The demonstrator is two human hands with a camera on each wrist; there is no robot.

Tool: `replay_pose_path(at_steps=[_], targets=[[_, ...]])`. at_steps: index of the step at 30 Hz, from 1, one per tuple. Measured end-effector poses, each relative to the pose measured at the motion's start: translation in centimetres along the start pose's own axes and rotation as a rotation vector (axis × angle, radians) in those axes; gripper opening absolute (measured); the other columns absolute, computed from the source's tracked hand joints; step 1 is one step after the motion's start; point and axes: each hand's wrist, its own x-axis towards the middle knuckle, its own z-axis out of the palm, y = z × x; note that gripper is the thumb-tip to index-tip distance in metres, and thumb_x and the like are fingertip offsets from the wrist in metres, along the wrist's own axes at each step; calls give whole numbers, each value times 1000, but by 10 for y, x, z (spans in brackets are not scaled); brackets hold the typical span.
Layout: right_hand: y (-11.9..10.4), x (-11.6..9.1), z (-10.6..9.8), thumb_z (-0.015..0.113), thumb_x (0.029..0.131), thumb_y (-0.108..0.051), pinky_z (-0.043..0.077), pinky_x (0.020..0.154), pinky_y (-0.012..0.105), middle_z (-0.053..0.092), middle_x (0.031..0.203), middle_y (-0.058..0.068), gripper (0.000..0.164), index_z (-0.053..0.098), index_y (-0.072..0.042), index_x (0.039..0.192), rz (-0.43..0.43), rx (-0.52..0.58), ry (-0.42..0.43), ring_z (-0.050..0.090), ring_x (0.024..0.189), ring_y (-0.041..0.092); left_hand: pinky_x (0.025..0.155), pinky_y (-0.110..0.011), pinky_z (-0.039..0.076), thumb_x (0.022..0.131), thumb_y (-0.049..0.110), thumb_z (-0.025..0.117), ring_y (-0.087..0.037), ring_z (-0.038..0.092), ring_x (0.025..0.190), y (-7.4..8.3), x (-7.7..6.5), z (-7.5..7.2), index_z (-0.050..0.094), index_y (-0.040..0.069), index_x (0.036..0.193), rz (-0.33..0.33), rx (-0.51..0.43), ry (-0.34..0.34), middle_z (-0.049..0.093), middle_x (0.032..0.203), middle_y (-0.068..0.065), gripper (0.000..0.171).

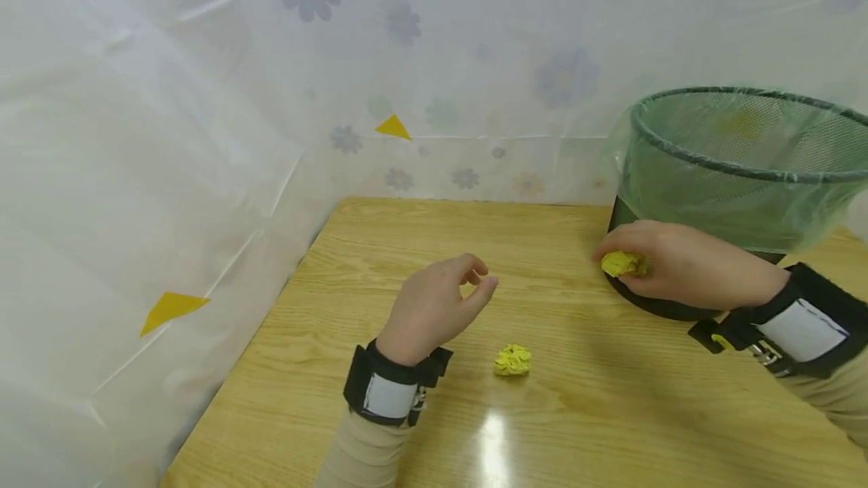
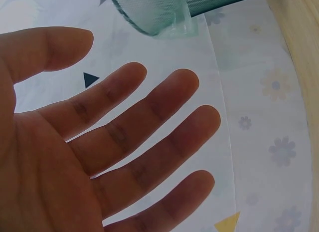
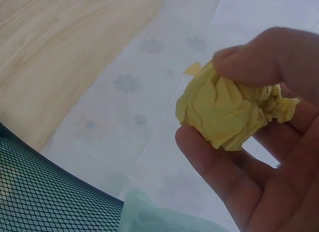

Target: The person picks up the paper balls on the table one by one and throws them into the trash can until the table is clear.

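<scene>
Between thumb and fingers, my right hand (image 1: 678, 266) pinches a crumpled yellow paper ball (image 3: 219, 110), just in front of a mesh wastebasket (image 1: 719, 217) lined with a thin green bag. A second crumpled paper ball (image 1: 512, 360) lies on the wooden table, right of the left wrist. My left hand (image 1: 437, 307) is held over the table with nothing in it. The left wrist view shows its fingers (image 2: 164, 100) spread and relaxed, the thumb apart. Through the bag, a yellowish patch shows inside the basket; what it is cannot be made out.
The wastebasket's wide rim (image 1: 712, 164) stands well above the table at the back right. White flower-print sheeting (image 1: 461, 81) hangs behind the table (image 1: 407, 232) and along its left side. Yellow triangles (image 1: 175, 309) mark the sheeting.
</scene>
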Motion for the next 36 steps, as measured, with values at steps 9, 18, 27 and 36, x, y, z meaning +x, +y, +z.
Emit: replay_pose_path(at_steps=[9, 18, 27, 36], targets=[[-4, -3, -11, 70, 80, -7, 43, 55, 22, 54, 116, 1, 41, 57, -20, 117, 90, 72, -54, 52, 67, 0, 50, -22, 41, 95, 41, 49, -7, 56, 60, 0, 0, 1, 64, 16, 107, 9, 4, 0, 67, 97, 2, 32], [-8, -4, -20, 64, 84, -6, 41, 53, 22, 50, 103, 0, 38, 55, -22, 117, 145, 119, -74, 50, 55, -2, 50, -22, 41, 95, 42, 49, -6, 56, 60, 0, 0, 0, 64, 16, 107, 11, 6, 0, 67, 97, 1, 32], [-3, -6, -29, 73, 78, -9, 43, 58, 25, 56, 111, 1, 42, 59, -19, 116, 94, -70, 23, 51, 74, 4, 50, -22, 41, 95, 40, 50, -6, 55, 58, 1, -1, -1, 64, 15, 107, 7, -1, -3, 68, 97, 0, 31], [-1, -10, -43, 80, 68, -3, 40, 53, 26, 59, 108, 1, 50, 62, -16, 113, 90, -148, 134, 52, 73, 10, 49, -22, 41, 95, 39, 51, -6, 54, 57, 1, -1, 0, 64, 15, 107, 6, -2, 3, 68, 97, 1, 30]])
